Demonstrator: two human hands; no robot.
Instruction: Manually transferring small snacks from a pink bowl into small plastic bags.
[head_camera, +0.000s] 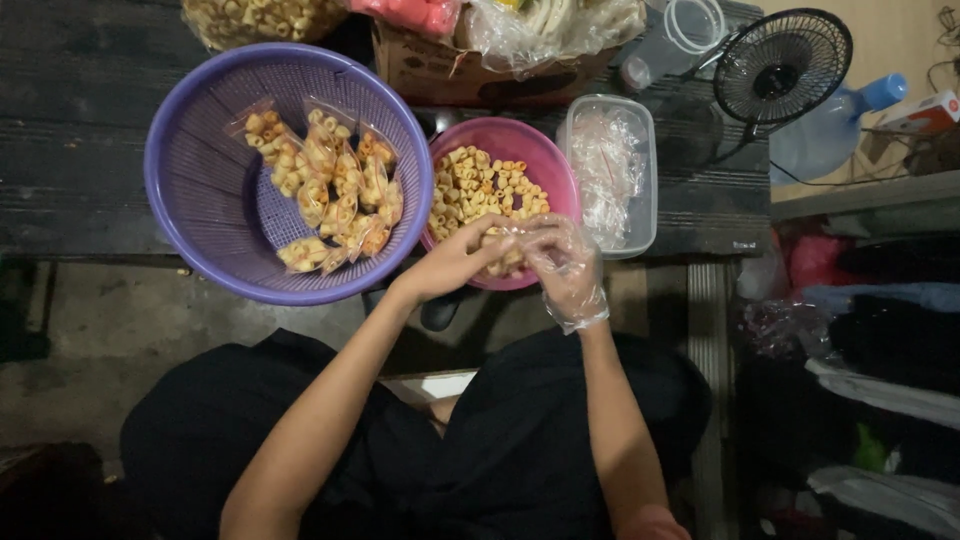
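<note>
Hands meet over the near rim of the pink bowl (548, 160): the left hand (455, 262), bare, is curled with fingers pinched against a small clear packet (507, 252) of the ring-shaped snacks, and the right hand (566, 268), in a loose clear plastic glove, closes on the same packet from the other side. To my eye the packet is best kept over the bowl so stray pieces drop back in, with the bare fingers holding its mouth and the gloved ones touching the food. Loose snack rings (480, 185) fill the bowl beyond. Left of it, the purple basket (190, 190) holds a heap of filled packets (330, 190); right of it stands a clear tub of empty bags (608, 170). Farther off sit a cardboard box (440, 70) and a small black fan (782, 68).
</note>
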